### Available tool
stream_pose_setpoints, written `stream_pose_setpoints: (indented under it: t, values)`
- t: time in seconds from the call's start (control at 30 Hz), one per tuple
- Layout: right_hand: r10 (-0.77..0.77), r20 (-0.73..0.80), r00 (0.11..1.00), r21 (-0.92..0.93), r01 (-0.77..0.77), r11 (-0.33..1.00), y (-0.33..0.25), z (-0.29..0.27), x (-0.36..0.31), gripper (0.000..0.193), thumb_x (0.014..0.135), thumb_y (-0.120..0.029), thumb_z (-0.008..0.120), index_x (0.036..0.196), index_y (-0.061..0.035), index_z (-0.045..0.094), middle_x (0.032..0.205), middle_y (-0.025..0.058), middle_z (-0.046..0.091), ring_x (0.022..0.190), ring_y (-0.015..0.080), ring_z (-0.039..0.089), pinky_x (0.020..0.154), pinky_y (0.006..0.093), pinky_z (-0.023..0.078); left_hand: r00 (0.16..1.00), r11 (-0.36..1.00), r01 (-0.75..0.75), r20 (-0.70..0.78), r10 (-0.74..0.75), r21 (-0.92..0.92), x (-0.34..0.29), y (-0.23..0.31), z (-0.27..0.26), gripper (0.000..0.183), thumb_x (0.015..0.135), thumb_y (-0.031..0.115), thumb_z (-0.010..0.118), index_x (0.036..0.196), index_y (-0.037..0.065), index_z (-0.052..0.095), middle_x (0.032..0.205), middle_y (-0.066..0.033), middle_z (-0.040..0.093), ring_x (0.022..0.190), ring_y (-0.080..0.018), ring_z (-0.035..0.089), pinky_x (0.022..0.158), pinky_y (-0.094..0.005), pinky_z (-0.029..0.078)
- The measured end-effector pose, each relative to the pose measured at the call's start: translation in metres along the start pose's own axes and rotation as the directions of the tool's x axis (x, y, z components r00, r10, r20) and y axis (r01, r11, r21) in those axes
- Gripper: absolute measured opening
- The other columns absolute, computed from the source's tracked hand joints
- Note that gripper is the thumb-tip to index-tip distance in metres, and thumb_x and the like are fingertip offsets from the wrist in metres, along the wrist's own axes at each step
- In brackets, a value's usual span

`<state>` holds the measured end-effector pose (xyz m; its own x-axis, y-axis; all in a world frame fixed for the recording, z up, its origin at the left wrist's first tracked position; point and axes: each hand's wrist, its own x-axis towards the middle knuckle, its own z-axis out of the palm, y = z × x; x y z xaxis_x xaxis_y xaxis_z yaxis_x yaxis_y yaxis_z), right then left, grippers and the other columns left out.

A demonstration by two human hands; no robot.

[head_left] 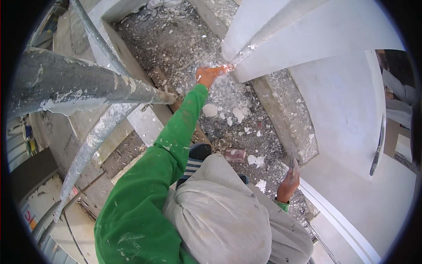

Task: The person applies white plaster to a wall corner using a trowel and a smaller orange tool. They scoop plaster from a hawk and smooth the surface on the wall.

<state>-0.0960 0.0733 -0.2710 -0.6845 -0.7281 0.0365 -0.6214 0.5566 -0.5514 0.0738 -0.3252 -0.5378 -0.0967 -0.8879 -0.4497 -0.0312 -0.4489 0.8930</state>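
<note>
A: What does the outstretched hand have hold of?

B: The left hand (205,75), at the end of a green sleeve (176,136), is closed round the orange handle of a small plaster-smeared scraping tool (221,69). The tool's tip touches the lower corner of the white plastered moulding (263,39), right where two of its faces meet.

A: And the other hand?

B: The right hand (288,185) sits low, near the edge of the white plastered wall panel (347,105). Its fingers are curled round a thin grey metal blade or trowel (293,166) that sticks up from the fist; I cannot tell exactly what kind of tool it is.

A: What lies below them?

B: A grey concrete floor strewn with white plaster chips and dust (198,44), and a rough grey concrete ledge (285,114) running down from under the moulding. A reddish brick piece (235,154) lies on the floor just beside the person's knee, which is covered in pale grey, plaster-stained trousers (220,211). A dark striped shoe (195,158) shows just above the knee.

A: Anything off to the left?

B: Two plaster-spattered grey metal scaffold tubes (88,83), one crossing over the other, well apart from the hands. A long narrow metal straightedge (378,145) leans on the wall at the far right.
</note>
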Motion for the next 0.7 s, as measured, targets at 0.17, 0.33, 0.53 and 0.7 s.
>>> stream_pose_setpoints:
  t: [0.17, 0.33, 0.53, 0.7]
  values:
    - [0.031, -0.002, 1.0, 0.024, -0.031, 0.999, 0.004, 0.001, -0.003, 0.032, 0.094, -0.002, 0.042, 0.123, 0.006, 0.055, 0.12, 0.0206, 0.06, 0.114, 0.0301, 0.056, 0.099, 0.0372, 0.041, 0.995, 1.0, 0.023, -0.095, -0.022, 0.012, -0.001, -0.003, 0.012, 0.048, 0.078, -0.009, 0.049, 0.123, -0.004, 0.035, 0.119, -0.0262, 0.045, 0.1, -0.033, 0.059, 0.079, -0.0384, 0.059]
    - [0.029, 0.006, 1.0, 0.045, -0.029, 0.999, 0.007, 0.001, -0.009, 0.033, 0.095, -0.002, 0.041, 0.123, 0.0057, 0.055, 0.119, 0.0205, 0.061, 0.112, 0.0293, 0.057, 0.097, 0.0362, 0.042, 0.989, 0.997, 0.076, -0.122, -0.079, -0.032, -0.015, 0.023, 0.018, 0.046, 0.079, -0.008, 0.052, 0.12, -0.003, 0.032, 0.12, -0.0263, 0.044, 0.1, -0.0334, 0.059, 0.076, -0.0389, 0.06]
    - [0.037, 0.016, 0.999, 0.068, -0.038, 0.997, 0.01, 0.002, -0.013, 0.033, 0.095, -0.002, 0.042, 0.123, 0.0055, 0.055, 0.117, 0.02, 0.061, 0.11, 0.0287, 0.058, 0.096, 0.0363, 0.043, 0.974, 0.997, 0.068, -0.212, -0.076, -0.042, 0.0, 0.01, 0.027, 0.058, 0.076, -0.002, 0.069, 0.119, -0.002, 0.03, 0.111, -0.0236, 0.051, 0.091, -0.0301, 0.063, 0.074, -0.0378, 0.059]
    - [-0.002, 0.016, 1.0, 0.033, 0.001, 0.999, 0.007, 0.002, -0.013, 0.032, 0.095, -0.003, 0.043, 0.123, 0.005, 0.055, 0.116, 0.0195, 0.061, 0.109, 0.0281, 0.058, 0.095, 0.0359, 0.043, 0.943, 0.99, 0.131, -0.302, -0.138, -0.041, 0.001, 0.012, 0.039, 0.072, 0.07, 0.001, 0.079, 0.12, -0.003, 0.027, 0.105, -0.0224, 0.054, 0.087, -0.0291, 0.064, 0.074, -0.0388, 0.058]
